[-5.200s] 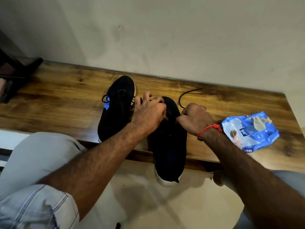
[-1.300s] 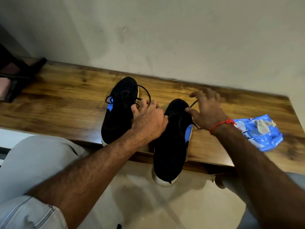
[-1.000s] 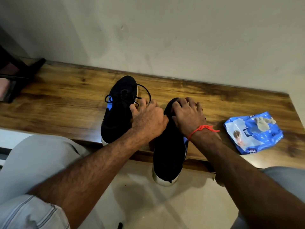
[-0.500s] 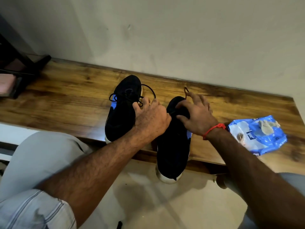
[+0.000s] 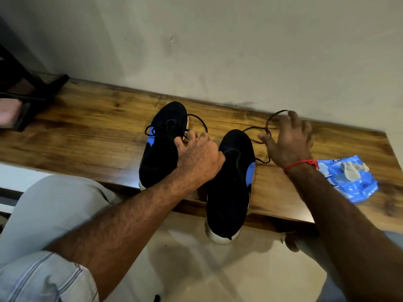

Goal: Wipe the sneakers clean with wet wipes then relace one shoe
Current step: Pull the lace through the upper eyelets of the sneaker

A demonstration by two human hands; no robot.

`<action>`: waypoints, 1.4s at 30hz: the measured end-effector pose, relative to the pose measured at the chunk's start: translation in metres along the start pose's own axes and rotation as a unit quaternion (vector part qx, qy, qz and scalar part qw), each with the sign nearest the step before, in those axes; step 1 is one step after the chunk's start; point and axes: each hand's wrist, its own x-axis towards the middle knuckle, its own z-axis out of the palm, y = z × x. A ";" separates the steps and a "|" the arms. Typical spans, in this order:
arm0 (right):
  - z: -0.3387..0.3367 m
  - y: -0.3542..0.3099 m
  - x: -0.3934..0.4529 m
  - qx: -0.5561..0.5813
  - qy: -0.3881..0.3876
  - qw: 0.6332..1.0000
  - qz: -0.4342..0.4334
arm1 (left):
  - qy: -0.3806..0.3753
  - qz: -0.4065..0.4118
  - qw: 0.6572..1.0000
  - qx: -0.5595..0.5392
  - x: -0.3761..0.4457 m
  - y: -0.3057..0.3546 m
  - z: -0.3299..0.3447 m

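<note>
Two black sneakers with blue side patches lie on a wooden bench (image 5: 91,136). The left sneaker (image 5: 161,153) is laced. The right sneaker (image 5: 231,188) hangs over the bench's front edge by its white heel. My left hand (image 5: 198,158) grips the right sneaker at its inner side. My right hand (image 5: 287,142) is to the right of that sneaker's toe, pinching a black lace (image 5: 259,141) that runs from the shoe and loops over the fingers. A blue wet-wipe pack (image 5: 349,179) lies at the right with a used wipe (image 5: 351,171) on it.
A grey wall rises straight behind the bench. A dark object with a pink part (image 5: 19,105) sits at the bench's far left end. My knee in grey trousers (image 5: 54,205) is below the front edge, over a pale tiled floor (image 5: 196,269).
My right hand has moved from the right sneaker's top out to the right, drawing the lace away from the shoe. My left hand has stayed on the sneaker.
</note>
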 end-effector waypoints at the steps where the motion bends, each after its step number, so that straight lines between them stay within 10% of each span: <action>1: 0.005 -0.004 -0.007 -0.020 -0.034 0.998 -0.043 | 0.002 0.002 1.000 -0.003 0.000 0.000 0.001; 16: 0.017 -0.018 -0.028 -0.091 -0.208 0.956 -0.185 | -0.008 0.008 0.995 -0.099 0.006 0.004 0.001; 21: 0.024 -0.015 -0.024 -0.044 -0.147 0.974 -0.170 | -0.025 -0.026 0.991 -0.132 0.011 0.001 0.000; 25: 0.020 -0.007 -0.014 0.163 0.012 0.986 0.022 | -0.027 -0.023 0.991 -0.130 0.011 0.001 0.001; 27: 0.011 -0.003 -0.009 0.086 0.064 0.993 0.046 | -0.020 -0.023 0.992 -0.121 0.012 -0.001 0.001; 33: 0.011 -0.012 -0.024 -0.085 -0.200 0.967 -0.137 | 0.004 -0.005 0.999 -0.046 0.015 -0.010 0.003; 42: 0.019 -0.018 -0.026 -0.055 -0.202 0.970 -0.124 | 0.034 0.021 0.996 -0.083 0.013 -0.006 0.012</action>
